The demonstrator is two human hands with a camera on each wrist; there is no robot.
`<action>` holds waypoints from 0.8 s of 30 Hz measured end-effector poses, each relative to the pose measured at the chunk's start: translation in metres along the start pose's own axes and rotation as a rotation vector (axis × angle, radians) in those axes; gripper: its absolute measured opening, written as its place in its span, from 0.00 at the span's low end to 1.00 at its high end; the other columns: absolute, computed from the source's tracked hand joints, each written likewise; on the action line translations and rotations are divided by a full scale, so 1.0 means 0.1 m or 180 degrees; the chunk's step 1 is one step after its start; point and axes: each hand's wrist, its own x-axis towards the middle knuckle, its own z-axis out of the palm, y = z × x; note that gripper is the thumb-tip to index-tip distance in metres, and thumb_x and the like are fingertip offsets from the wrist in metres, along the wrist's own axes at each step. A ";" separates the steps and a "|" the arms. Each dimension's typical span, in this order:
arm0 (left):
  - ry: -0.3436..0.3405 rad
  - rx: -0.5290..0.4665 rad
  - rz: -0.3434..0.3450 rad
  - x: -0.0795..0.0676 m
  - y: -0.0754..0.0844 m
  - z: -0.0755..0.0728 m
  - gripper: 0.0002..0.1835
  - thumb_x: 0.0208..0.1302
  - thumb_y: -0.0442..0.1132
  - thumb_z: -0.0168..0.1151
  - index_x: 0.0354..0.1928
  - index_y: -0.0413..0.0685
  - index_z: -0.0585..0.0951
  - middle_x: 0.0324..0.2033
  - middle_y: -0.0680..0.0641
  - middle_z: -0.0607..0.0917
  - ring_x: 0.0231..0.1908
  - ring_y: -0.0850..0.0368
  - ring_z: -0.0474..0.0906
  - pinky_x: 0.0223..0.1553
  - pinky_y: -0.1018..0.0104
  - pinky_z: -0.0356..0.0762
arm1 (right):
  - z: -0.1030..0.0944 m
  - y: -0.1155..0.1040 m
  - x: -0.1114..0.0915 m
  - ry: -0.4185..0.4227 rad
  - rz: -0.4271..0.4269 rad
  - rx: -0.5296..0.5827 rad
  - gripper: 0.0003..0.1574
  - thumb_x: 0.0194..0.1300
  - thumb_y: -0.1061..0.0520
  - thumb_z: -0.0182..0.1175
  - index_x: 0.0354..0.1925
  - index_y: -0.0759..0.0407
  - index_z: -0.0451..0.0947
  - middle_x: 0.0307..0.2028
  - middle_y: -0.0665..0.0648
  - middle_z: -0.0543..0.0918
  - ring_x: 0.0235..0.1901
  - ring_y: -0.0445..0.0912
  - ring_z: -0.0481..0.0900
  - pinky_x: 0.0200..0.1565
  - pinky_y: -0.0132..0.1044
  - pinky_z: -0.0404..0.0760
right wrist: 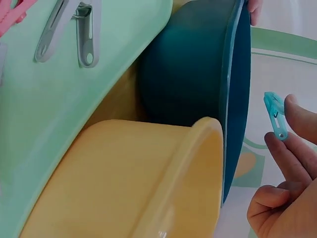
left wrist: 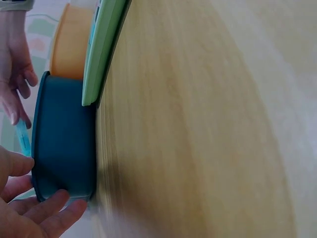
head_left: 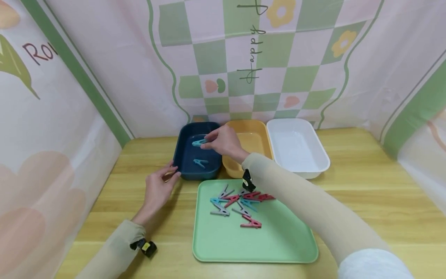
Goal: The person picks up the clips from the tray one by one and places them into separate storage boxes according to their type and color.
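My right hand (head_left: 223,141) has free air over the navy bin (head_left: 188,155), but the bin's raised rim blocks a low sideways path; my left hand (head_left: 160,186) crowds its near-left corner, the yellow bin (head_left: 256,139) its right side.

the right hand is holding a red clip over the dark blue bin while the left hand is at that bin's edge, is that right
Not quite: the clip is light blue, not red, as the head view shows. The right hand does hold it over the dark blue bin, with the left hand at that bin's edge.
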 end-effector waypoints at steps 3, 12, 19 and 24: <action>-0.0010 -0.0035 0.0014 0.00 0.01 0.00 0.14 0.70 0.26 0.68 0.55 0.27 0.85 0.67 0.35 0.78 0.56 0.40 0.85 0.48 0.69 0.86 | 0.02 0.01 0.00 -0.0011 0.0031 -0.0029 0.18 0.60 0.47 0.81 0.46 0.53 0.92 0.44 0.51 0.90 0.42 0.45 0.84 0.46 0.39 0.87; -0.0008 -0.0028 0.0067 0.00 0.00 0.01 0.14 0.70 0.25 0.68 0.54 0.26 0.84 0.66 0.34 0.78 0.58 0.39 0.84 0.51 0.66 0.85 | 0.08 0.01 0.01 -0.0033 -0.0029 -0.0080 0.18 0.61 0.48 0.80 0.47 0.53 0.92 0.45 0.50 0.90 0.43 0.44 0.84 0.46 0.38 0.87; 0.0001 -0.0022 0.0061 0.00 0.01 0.01 0.14 0.69 0.25 0.69 0.54 0.27 0.85 0.66 0.34 0.79 0.57 0.40 0.84 0.50 0.66 0.85 | 0.13 0.00 0.00 -0.0075 0.0060 -0.0138 0.20 0.61 0.47 0.80 0.48 0.53 0.92 0.47 0.51 0.90 0.45 0.45 0.84 0.49 0.40 0.86; 0.0007 -0.0013 0.0034 -0.01 0.02 0.00 0.13 0.70 0.26 0.69 0.54 0.27 0.85 0.66 0.35 0.79 0.57 0.41 0.84 0.50 0.67 0.85 | 0.17 -0.02 0.01 -0.0038 0.0093 -0.0156 0.19 0.61 0.46 0.80 0.48 0.52 0.92 0.47 0.50 0.90 0.44 0.44 0.84 0.48 0.39 0.86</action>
